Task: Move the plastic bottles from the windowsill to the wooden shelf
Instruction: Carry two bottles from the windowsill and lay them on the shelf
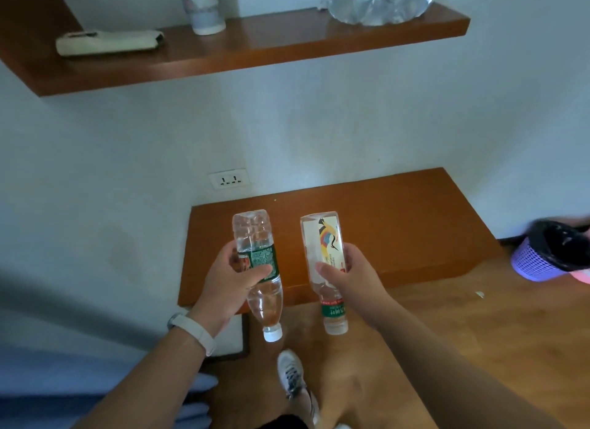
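Both hands are raised side by side over a low wooden shelf (399,224), each wrapped around a bottle held cap-down toward the body; the left hand (233,278), a pale band on its wrist, has thumb and fingers curled round the middle of a clear ribbed plastic bottle with a green label (257,262), white cap at 6 o'clock, base at 12; just beside it at 3 o'clock, the right hand (346,278) clasps a clear square-sided plastic bottle with a white pictorial label (322,243), thumb across the front; both bottles hang in the air, touching neither shelf; farther off at 12 o'clock, a higher wall-mounted wooden shelf (287,45) carries a crumpled clear plastic jug (380,0).
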{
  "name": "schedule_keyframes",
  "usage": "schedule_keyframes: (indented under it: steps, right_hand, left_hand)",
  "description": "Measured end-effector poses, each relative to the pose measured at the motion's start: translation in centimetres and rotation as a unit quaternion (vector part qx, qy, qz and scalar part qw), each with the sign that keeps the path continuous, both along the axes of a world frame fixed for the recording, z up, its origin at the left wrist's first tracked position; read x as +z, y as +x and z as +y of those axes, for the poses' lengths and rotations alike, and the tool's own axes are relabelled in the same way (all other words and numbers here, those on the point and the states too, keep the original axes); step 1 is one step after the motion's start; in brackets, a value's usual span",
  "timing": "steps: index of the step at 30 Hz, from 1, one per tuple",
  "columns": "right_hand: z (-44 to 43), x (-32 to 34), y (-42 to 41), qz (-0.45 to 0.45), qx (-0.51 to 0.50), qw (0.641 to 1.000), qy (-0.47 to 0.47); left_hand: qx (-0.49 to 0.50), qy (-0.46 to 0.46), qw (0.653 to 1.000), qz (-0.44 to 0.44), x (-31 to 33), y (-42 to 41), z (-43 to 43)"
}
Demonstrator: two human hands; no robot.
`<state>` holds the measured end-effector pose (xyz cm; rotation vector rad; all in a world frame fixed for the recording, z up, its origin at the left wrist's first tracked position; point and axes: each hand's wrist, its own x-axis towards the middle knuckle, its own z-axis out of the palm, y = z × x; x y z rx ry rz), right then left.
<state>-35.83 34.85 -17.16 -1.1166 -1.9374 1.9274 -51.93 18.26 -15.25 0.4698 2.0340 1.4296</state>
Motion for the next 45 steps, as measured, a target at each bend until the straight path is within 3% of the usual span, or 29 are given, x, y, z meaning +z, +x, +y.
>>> schedule_keyframes:
  steps: [20,38,45]
  right_hand:
    - [5.4,-4.3,-18.4,-0.113,0.080,0.990,0.019]
    - [7.1,-11.7,-24.4,-0.232,0.182,0.954,0.057]
    - [8.1,-14.8,-25.6,-0.230,0.172,0.953,0.098]
  left_hand:
    - [0.027,-0.037,0.996,-0.070,-7.6,-17.0,4.2]
    - [0.109,-0.119,0.978,-0.135,-13.2,-20.5,5.2]
    - [0.124,-0.117,0.973,-0.156,-14.7,-21.1,6.6]
